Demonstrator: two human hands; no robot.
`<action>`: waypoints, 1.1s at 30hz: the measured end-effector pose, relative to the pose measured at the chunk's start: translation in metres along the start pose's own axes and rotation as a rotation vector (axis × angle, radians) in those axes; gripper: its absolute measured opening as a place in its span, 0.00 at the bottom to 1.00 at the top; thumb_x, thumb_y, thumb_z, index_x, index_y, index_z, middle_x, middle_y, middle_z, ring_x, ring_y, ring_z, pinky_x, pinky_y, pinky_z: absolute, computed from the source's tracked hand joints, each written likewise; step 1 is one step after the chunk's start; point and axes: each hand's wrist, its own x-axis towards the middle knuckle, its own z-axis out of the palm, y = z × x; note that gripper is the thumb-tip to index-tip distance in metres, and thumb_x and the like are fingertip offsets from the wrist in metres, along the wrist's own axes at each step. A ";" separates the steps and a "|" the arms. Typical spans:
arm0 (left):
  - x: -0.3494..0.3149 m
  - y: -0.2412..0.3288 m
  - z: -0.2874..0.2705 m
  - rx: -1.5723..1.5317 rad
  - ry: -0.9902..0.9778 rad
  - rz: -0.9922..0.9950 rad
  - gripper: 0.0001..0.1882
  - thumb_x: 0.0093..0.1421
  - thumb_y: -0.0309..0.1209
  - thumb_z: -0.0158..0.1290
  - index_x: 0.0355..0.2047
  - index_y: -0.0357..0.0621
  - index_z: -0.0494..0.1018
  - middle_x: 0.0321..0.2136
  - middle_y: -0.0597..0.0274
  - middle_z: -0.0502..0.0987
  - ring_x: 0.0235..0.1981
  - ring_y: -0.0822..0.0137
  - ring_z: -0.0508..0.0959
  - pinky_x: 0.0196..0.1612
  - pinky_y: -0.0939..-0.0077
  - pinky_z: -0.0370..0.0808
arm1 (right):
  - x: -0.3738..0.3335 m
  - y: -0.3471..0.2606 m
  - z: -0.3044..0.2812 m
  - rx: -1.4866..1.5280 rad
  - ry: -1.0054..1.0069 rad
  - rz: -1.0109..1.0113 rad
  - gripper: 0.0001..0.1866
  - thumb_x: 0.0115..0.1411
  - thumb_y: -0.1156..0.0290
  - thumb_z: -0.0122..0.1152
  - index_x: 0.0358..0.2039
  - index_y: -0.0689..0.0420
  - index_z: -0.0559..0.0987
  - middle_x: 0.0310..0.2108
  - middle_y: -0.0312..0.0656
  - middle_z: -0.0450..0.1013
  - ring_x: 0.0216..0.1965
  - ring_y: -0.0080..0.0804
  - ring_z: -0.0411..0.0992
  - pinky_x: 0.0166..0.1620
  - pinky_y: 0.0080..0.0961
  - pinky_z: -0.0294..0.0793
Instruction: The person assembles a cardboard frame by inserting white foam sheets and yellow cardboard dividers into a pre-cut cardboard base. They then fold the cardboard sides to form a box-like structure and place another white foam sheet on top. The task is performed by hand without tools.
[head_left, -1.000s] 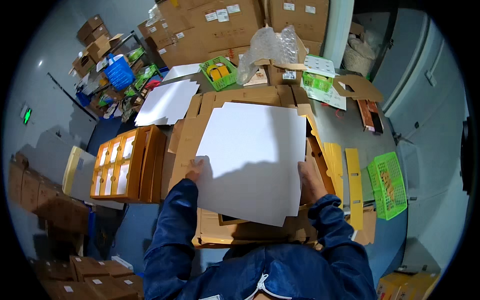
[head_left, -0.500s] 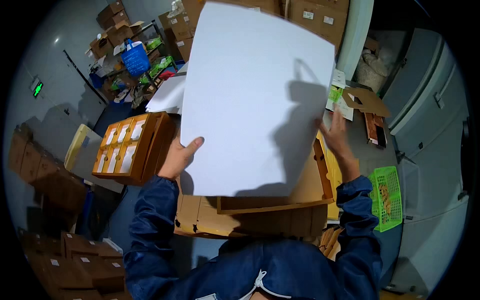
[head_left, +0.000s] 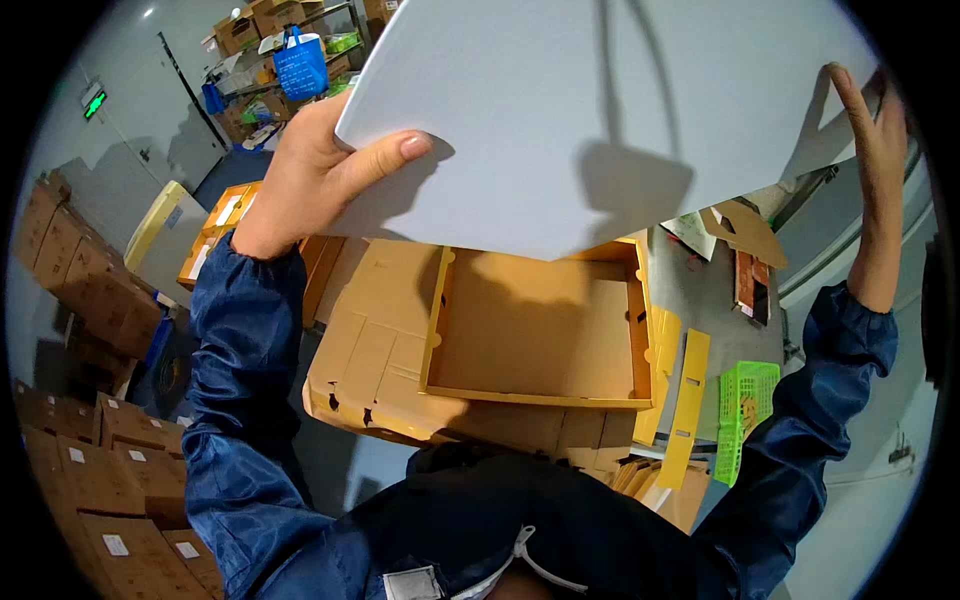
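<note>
Your left hand [head_left: 310, 175] grips the near left corner of the white sheet [head_left: 540, 130], thumb on its face; your right hand [head_left: 880, 170] is at its right edge, but you can't tell how firmly it holds. The sheet is raised above the open box [head_left: 537, 403], hiding part of its far edge. Left of the box, bare cardboard [head_left: 370, 340] gives room; on the right, yellow strips [head_left: 686, 410] crowd its wall.

White sheet [head_left: 520, 120], cut off at top, hides left hand [head_left: 305, 185] fingers
</note>
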 end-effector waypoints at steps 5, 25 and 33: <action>-0.006 -0.027 0.005 -0.058 -0.103 -0.261 0.23 0.53 0.36 0.61 0.44 0.34 0.72 0.33 0.58 0.79 0.36 0.69 0.77 0.40 0.74 0.74 | -0.034 -0.055 0.025 0.639 -0.417 0.249 0.47 0.40 0.43 0.68 0.56 0.60 0.67 0.41 0.52 0.72 0.45 0.46 0.71 0.50 0.36 0.68; -0.054 -0.114 0.136 -0.676 0.407 -0.437 0.26 0.60 0.46 0.54 0.46 0.34 0.70 0.42 0.58 0.74 0.44 0.69 0.71 0.48 0.74 0.68 | -0.214 -0.060 0.070 1.446 0.167 1.094 0.20 0.66 0.61 0.46 0.45 0.67 0.71 0.44 0.42 0.71 0.43 0.30 0.71 0.48 0.27 0.70; -0.088 -0.140 0.146 -0.076 0.179 -0.502 0.20 0.55 0.35 0.59 0.43 0.31 0.72 0.41 0.49 0.73 0.41 0.56 0.75 0.45 0.67 0.72 | -0.257 -0.071 0.095 0.670 -0.461 0.786 0.29 0.64 0.51 0.48 0.51 0.66 0.68 0.44 0.47 0.69 0.46 0.34 0.65 0.49 0.26 0.63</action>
